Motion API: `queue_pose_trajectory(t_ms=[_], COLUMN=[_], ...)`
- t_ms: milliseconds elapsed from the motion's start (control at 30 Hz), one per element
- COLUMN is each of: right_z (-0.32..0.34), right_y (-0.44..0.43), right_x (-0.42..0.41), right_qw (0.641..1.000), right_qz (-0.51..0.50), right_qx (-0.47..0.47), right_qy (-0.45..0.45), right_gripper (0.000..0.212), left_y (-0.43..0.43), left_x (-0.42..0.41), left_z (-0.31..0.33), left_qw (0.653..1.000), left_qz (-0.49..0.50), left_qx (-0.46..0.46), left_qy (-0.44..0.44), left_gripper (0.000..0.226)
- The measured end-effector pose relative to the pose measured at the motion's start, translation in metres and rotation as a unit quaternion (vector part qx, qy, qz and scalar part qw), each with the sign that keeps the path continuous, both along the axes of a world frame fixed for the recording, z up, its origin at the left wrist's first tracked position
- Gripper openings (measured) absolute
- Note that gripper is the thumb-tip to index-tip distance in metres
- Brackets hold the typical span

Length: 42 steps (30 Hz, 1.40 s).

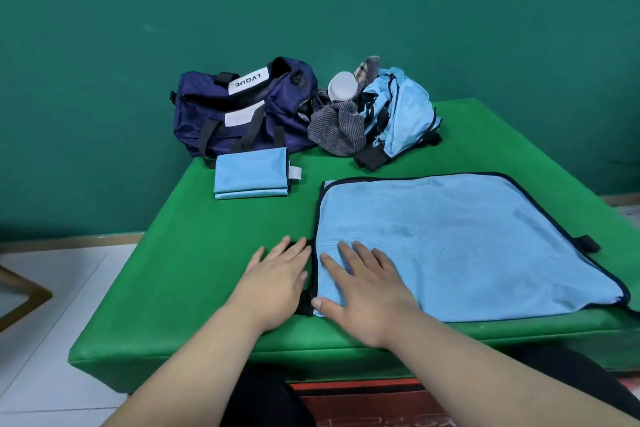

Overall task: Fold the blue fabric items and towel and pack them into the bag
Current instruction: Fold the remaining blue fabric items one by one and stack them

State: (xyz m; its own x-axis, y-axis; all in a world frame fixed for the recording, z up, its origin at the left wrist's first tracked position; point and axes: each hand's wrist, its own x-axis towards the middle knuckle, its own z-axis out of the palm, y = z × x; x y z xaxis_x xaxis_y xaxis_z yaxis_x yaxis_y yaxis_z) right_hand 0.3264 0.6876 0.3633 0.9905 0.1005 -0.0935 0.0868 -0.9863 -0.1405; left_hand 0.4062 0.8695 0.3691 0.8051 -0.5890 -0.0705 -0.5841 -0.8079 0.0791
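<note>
**Both palms flat at the blue sheet's corner**

The blue sheet [467,246] lay spread at the lower right of the green table [173,253]. I saw my right hand [367,291] flat on its lower-left corner, fingers straight, gripping nothing. My left hand [277,277] lay flat and empty just beside its edge. A folded blue piece [251,173] sat below the navy bag [242,107] at upper centre.
</note>
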Motion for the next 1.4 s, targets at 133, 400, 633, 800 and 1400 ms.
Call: queue_pose_trajectory(t_ms=[133,400,633,800,1400], right_z=[-0.002,-0.004,0.004,0.024,0.026], right_y=[0.0,-0.001,-0.007,-0.037,-0.264], right_x=[0.001,0.0,-0.005,-0.031,-0.19], right_qw=[1.0,1.0,0.988,0.947,0.878], right_qz=[0.003,0.013,0.031,-0.026,-0.454], right_qx=[0.002,0.005,0.137,0.307,0.065], right_qy=[-0.004,-0.009,-0.063,-0.092,-0.136], right_gripper=[0.086,0.081,0.063,0.054,0.055], left_y=[0.006,0.008,0.017,0.008,-0.287], left_x=[0.003,0.004,0.008,-0.009,-0.123], left_z=[-0.006,-0.011,-0.007,0.015,0.034], left_qw=[1.0,0.999,0.995,0.983,0.981], left_qz=[0.01,0.027,-0.002,0.046,-0.153], left_qx=[0.001,-0.025,-0.072,-0.113,-0.077], left_qy=[0.015,0.013,0.074,0.139,0.086], left_gripper=[0.054,0.056,0.074,0.101,0.055])
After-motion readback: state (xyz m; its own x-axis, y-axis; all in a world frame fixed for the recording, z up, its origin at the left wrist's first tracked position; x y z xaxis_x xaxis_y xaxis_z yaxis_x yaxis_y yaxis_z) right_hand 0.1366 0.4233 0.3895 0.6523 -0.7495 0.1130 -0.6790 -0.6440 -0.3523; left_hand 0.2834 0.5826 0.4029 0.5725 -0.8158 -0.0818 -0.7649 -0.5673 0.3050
